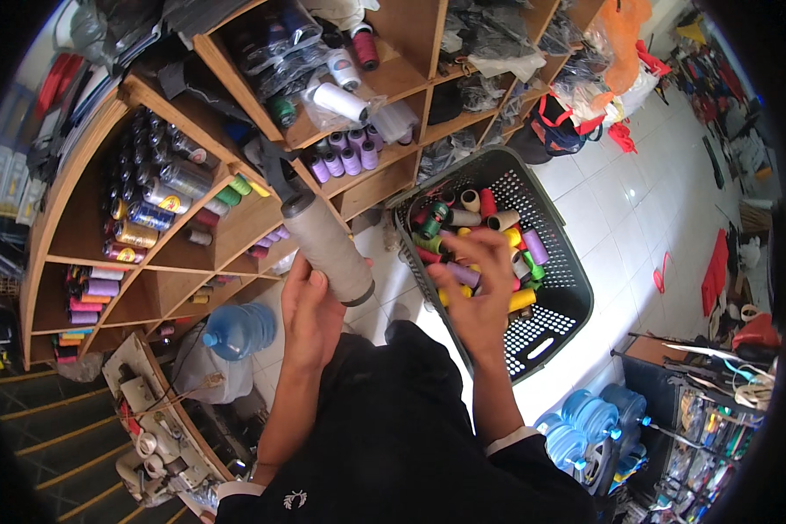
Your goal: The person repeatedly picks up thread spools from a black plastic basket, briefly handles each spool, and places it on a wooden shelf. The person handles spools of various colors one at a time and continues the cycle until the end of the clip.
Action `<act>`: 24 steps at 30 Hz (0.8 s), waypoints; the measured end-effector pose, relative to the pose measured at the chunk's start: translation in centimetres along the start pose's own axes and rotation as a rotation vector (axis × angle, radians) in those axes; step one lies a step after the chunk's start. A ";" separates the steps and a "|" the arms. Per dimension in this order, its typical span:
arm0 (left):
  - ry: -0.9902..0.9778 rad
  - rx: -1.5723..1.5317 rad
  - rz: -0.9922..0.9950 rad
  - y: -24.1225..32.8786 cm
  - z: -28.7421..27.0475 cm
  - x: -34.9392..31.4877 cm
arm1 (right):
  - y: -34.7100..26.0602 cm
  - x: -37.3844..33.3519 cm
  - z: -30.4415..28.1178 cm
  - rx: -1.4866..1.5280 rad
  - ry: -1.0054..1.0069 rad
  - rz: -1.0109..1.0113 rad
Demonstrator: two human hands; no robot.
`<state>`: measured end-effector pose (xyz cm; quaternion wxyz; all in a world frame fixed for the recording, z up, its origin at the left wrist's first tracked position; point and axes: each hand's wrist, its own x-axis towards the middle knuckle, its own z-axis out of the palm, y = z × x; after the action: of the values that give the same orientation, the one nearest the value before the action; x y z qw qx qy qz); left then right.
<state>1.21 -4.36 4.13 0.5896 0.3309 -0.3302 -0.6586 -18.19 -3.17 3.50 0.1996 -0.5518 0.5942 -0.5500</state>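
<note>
In my left hand (308, 307) is a large grey thread spool (325, 249), tilted, its dark upper end near the shelf and my fingers closed round its lower part. My right hand (479, 293) hangs over the dark green plastic basket (576, 262), fingers spread and curved, with nothing visible in them. Inside the basket lie many loose thread spools, among them a purple spool (535, 247), a red spool (487, 203) and a dark green spool (437, 215). My right hand hides some of them.
A wooden shelf (227, 236) with compartments of thread spools stands ahead and left; lilac spools (349, 160) fill one low compartment. A blue water bottle (240, 330) is at my left, a sewing machine (162, 445) lower left. More blue bottles (590, 414) stand at right on the tiled floor (624, 210).
</note>
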 end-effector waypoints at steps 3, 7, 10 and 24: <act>-0.063 0.008 0.025 -0.2 0.4 0.3 | -3.3 -0.4 1.3 0.127 -0.098 -0.036; -0.096 0.029 0.045 -0.3 0.9 0.4 | -4.1 -0.4 2.4 0.175 -0.096 -0.079; -0.088 0.072 0.073 -0.5 1.1 0.4 | -3.3 -0.5 2.7 0.154 -0.094 -0.103; 0.048 0.102 0.081 -2.2 -2.1 1.1 | 14.3 0.0 -2.2 0.151 0.053 0.512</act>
<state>1.63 -5.41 1.11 0.6058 0.3629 -0.3622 -0.6083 -26.26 -5.28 -8.34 0.3573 -0.3523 0.6766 -0.5388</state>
